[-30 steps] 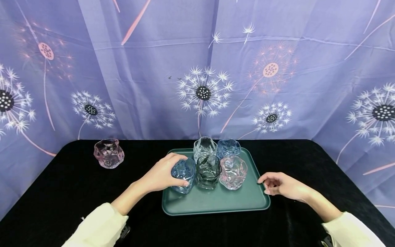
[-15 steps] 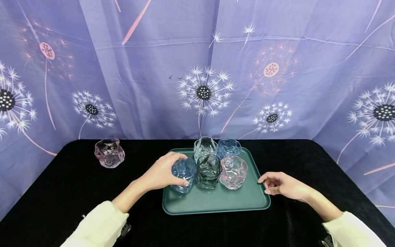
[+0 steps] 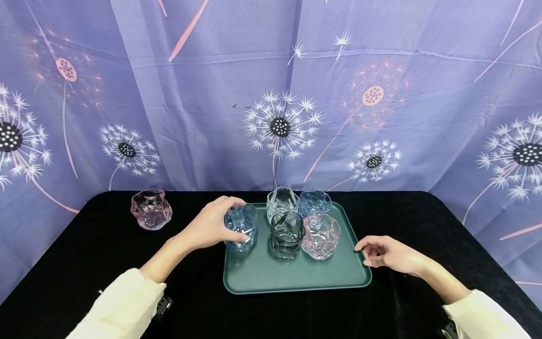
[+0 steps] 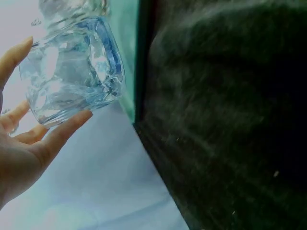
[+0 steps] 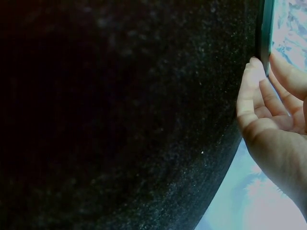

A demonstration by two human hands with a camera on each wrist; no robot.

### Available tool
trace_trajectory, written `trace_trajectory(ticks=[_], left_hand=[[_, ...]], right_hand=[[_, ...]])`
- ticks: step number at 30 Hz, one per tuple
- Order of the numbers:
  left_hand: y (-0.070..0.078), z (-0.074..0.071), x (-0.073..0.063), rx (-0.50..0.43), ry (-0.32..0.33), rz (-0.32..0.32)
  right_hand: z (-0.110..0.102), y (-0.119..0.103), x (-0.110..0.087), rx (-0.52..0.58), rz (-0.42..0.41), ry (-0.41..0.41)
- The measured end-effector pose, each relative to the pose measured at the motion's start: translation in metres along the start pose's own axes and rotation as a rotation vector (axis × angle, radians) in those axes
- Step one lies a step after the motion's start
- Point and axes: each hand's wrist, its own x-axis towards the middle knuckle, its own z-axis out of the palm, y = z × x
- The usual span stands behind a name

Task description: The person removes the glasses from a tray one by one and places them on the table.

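My left hand [image 3: 214, 225] grips a blue glass tumbler [image 3: 242, 226] with a wavy, faceted wall, thumb on its near side and fingers on its far side. The tumbler hangs above the left edge of a dark green tray [image 3: 296, 278]. In the left wrist view, the fingers span the blue tumbler [image 4: 76, 72]. At the tray's right rim, my right hand [image 3: 389, 255] pinches the edge between thumb and fingers. Standing on the tray are a smoky grey tumbler [image 3: 286, 238], a pale pink tumbler [image 3: 321, 240], a clear tumbler [image 3: 281, 202] and another blue tumbler [image 3: 314, 203].
A separate pink tumbler [image 3: 151, 212] stands on the black cloth-covered table [image 3: 84, 263] at the back left. Behind the table hangs a purple curtain [image 3: 203, 117] with dandelion prints.
My left hand has lifted the blue tumbler and carried it up and to the left, away from the smoky grey one. My right hand stays at the tray's rim.
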Motion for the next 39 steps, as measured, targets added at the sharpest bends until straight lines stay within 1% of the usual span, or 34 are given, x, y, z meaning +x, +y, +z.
trace_trajectory(ticks=[5,8,12,21,25,31,39], left_hand=[[-0.005,-0.016,0.003,0.019,0.004,-0.035],[-0.010,-0.023,0.004,0.039,0.004,-0.061],[-0.020,-0.032,0.002,0.050,0.006,-0.107],[-0.042,-0.050,-0.005,0.050,0.036,-0.197],[-0.053,-0.054,-0.008,0.065,0.038,-0.230],[-0.067,-0.055,-0.012,0.080,0.053,-0.266],[-0.076,-0.058,-0.013,0.048,0.064,-0.307]], right_hand=[[0.000,0.000,-0.001,0.001,0.005,0.001],[-0.001,0.000,-0.001,0.005,0.010,0.002],[-0.001,0.000,-0.001,0.005,0.011,0.006],[0.000,0.000,-0.001,0.003,0.009,0.005],[0.001,0.000,0.000,0.003,0.000,0.002],[0.001,0.000,0.000,-0.004,-0.002,0.005],[0.001,0.000,-0.001,-0.006,0.003,0.010]])
